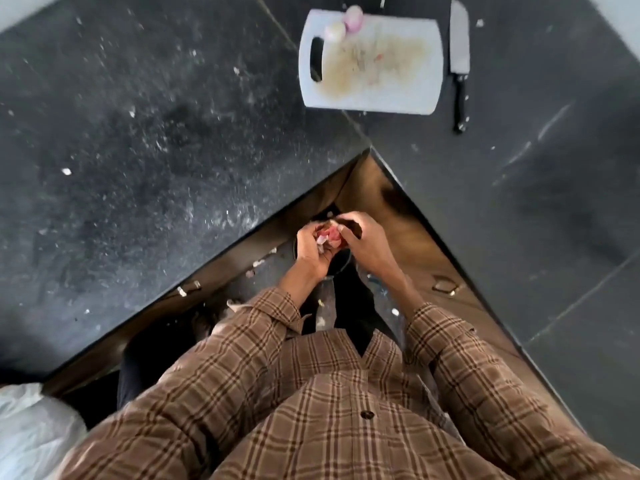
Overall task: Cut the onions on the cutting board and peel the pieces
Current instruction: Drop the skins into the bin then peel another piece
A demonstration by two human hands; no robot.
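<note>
Low in the corner gap between two counters, my left hand point(311, 249) and my right hand point(363, 242) meet around a red onion piece point(331, 235) with loose skin hanging from it. Both hands are closed on it above a dark bin point(341, 265) on the floor. Up on the counter lies a white cutting board point(372, 64), stained in its middle. Two peeled onion pieces rest at its far left edge, a pale one point(335, 31) and a pinker one point(354, 18). A knife point(459, 60) with a black handle lies on the counter just right of the board.
Dark speckled countertops point(138, 133) form an L around me, with crumbs and scraps scattered on them. Brown cabinet fronts with metal handles point(445, 285) line the gap. Skin scraps lie on the floor. A white plastic bag point(31, 431) sits at the lower left.
</note>
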